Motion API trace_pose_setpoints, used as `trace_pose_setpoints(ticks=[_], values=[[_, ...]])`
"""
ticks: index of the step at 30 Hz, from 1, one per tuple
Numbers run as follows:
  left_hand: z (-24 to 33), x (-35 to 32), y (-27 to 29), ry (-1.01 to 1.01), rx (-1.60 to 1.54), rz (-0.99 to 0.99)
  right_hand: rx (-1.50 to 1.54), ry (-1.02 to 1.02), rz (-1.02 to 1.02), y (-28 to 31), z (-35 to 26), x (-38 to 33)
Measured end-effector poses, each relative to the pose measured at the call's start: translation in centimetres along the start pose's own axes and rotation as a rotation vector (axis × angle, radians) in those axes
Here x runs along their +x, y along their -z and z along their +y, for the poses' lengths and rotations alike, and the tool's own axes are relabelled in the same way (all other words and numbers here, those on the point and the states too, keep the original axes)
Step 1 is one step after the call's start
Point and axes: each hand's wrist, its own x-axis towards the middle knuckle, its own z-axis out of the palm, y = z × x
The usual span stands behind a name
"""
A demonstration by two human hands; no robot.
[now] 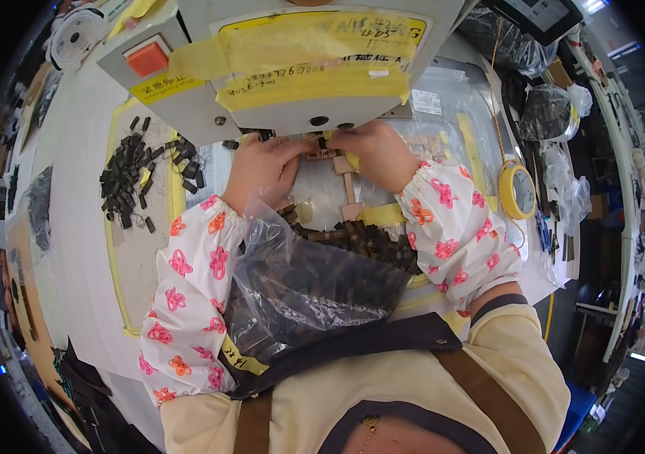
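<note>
Beneath the grey machine [269,119], small black piece [322,143] at nine o'clock from the right hand [371,153], slightly nearer, two o'clock from the left hand [264,166]! Long axis unreadable; whether either hand's clamped on it, can't tell.

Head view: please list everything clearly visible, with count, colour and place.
Table: one, white, centre
Machine: one, grey-white, top centre
Button: one, red, machine's left
Screen: one, black, top right
Tape strips: several, yellow, table and machine
Tape roll: one, yellow, table's right side
Loose parts: many, black, table's left side
Filled bag: one, clear, lower centre
Brown parts: many, brownish black, above filled bag
Plastic bags: several, clear, right
Small piece: one, dark, machine's front
Sleeves: two, white, pink-orange print, forearms
Left hand, right hand: two, bare, machine's front
</note>
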Motion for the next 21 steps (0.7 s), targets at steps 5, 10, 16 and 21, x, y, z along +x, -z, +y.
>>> trace_pose_setpoints(ticks=[5, 10, 16, 21], values=[[0.1, -0.4, 0.1, -0.005, 0.002, -0.018, -0.020, 0.050, -0.001, -0.2, -0.2, 0.1], [-0.5, -0.3, 0.3, -0.077, 0.206, -0.038, 0.040, 0.040, 0.008, -1.3, 0.4, 0.8], [0.8, 1.7, 0.6, -0.136, 0.136, 0.021, -0.051, 0.009, 0.015, 1.0, 0.3, 0.9], [-1.1, -0.2, -0.3, -0.028, 0.167, 0.035, -0.136, 0.156, 0.121, -2.2, 1.3, 0.8]])
